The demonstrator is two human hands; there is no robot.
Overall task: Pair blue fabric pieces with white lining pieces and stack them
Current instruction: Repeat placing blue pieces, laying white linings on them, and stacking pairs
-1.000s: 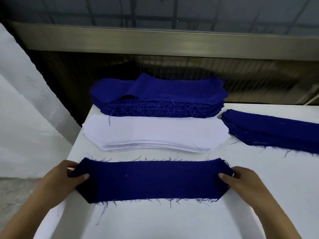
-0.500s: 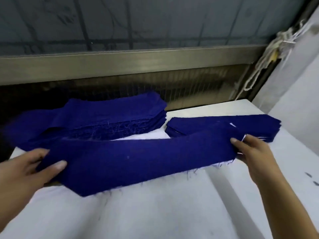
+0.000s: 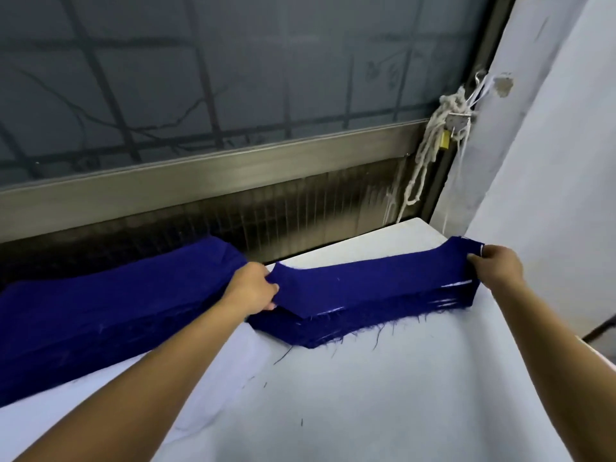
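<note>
A long blue fabric piece (image 3: pixel 373 278) is stretched over the paired stack (image 3: pixel 350 318) at the back right of the white table (image 3: pixel 383 395). Thin white lining edges show between that stack's blue layers. My left hand (image 3: pixel 251 288) pinches the piece's left end. At its right end, my right hand (image 3: pixel 496 265) grips the corner, where a sliver of white shows. A thick pile of unpaired blue pieces (image 3: pixel 110 305) lies at the back left. The white lining pile is hidden behind my left arm.
A metal window frame (image 3: pixel 213 175) and dark grille run along the table's far edge. White knotted cord (image 3: pixel 433 145) hangs at the window's right corner, beside a white wall (image 3: pixel 550 145). Loose blue threads dot the table's front area.
Both hands have carried the blue piece from the table's front to the right and set it over the right-hand stack. The view has swung to the right.
</note>
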